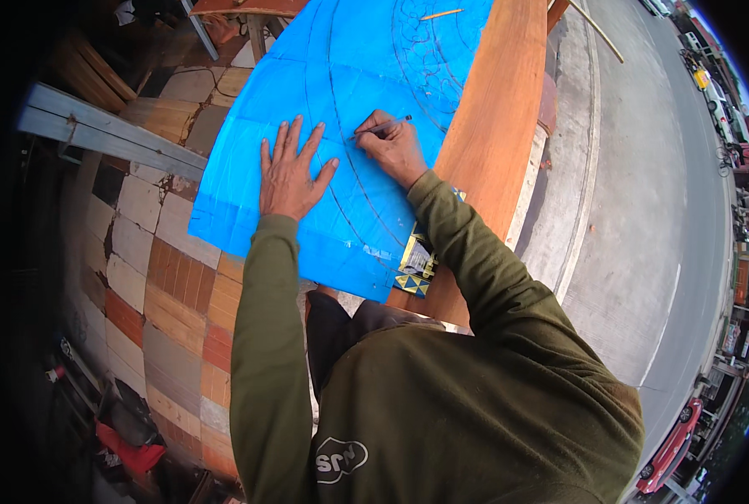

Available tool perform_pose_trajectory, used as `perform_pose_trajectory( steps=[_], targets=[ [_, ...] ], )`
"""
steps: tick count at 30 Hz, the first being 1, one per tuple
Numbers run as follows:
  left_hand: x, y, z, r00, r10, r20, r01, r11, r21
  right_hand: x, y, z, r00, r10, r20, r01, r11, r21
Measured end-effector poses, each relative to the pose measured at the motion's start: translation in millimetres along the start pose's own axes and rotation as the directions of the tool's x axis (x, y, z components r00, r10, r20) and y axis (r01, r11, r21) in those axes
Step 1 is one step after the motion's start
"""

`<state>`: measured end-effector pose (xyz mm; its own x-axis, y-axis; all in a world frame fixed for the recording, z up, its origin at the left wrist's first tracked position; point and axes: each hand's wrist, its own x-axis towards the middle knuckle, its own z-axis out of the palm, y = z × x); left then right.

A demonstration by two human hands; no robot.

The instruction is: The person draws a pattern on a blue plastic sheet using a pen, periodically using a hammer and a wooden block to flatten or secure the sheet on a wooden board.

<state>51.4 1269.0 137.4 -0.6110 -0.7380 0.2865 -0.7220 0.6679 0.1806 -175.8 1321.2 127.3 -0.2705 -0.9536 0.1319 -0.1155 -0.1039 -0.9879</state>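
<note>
A large bright blue sheet (265, 202) lies over a wooden table, marked with long dark curved lines and a tangle of finer loops near the far right. Flat on the sheet rests my left hand (293, 172), its fingers spread, left of the curved lines. My right hand (394, 153) pinches a slim dark pen (398, 123) close to its lower end, over the sheet beside a curved line. The pen's tip is hard to make out. A yellow pencil (441, 14) lies at the sheet's far end.
The brown wooden tabletop (499, 118) shows along the right. A patterned yellow-and-blue packet (416, 267) lies at the sheet's near right corner. A grey metal beam (114, 130) stands left, above a patchwork tiled floor (173, 294). A road (635, 168) with parked vehicles runs at right.
</note>
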Motion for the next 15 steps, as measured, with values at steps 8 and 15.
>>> perform_pose_trajectory(
  steps=[8,15],
  targets=[
    [0.0,1.3,2.5,1.000,-0.002,-0.015,0.002,1.000,-0.015,2.5,-3.3,-0.5,0.997,-0.074,0.019,0.075,0.993,-0.090],
    [0.7,1.2,4.8,1.000,0.001,-0.021,-0.001,1.000,-0.001,2.9,-3.8,2.2,0.994,-0.111,0.015,0.112,0.982,-0.153]
  ],
)
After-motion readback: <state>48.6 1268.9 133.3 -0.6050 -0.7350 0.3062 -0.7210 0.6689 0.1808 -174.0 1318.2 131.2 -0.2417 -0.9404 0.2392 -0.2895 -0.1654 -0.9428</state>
